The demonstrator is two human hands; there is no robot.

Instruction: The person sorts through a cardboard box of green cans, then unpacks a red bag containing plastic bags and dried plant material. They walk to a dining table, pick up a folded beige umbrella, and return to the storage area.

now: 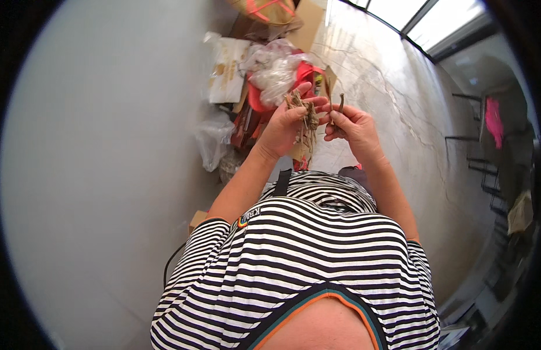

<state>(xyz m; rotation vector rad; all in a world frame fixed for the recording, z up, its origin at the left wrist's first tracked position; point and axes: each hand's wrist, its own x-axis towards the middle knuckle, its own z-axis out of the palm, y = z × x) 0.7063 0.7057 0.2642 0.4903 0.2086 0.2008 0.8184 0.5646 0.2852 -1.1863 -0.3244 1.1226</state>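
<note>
Far left: bare pale wall (95, 175). Next to it, heaped on the floor against the wall, a white carton (227, 70), crumpled clear plastic bags (276, 73) and something red (305, 76) beneath them. Then the left hand (285, 125), raised before the chest, closed around a bundle of dry, straw-coloured fibrous roots (305, 116); long axis roughly vertical, loose strands trailing down below the fist. Just right of the bundle, almost touching it, the right hand (352, 125), thumb and fingertips pinched on a short dark stem (341, 102) standing upright above the knuckles. Bundle thus to the left of the right hand, gripped by the left, the two hands level and close together. Below: black-and-white striped shirt (305, 256). Right: cracked light floor (393, 99), dark stair steps (480, 169), a pink cloth (493, 119).
</note>
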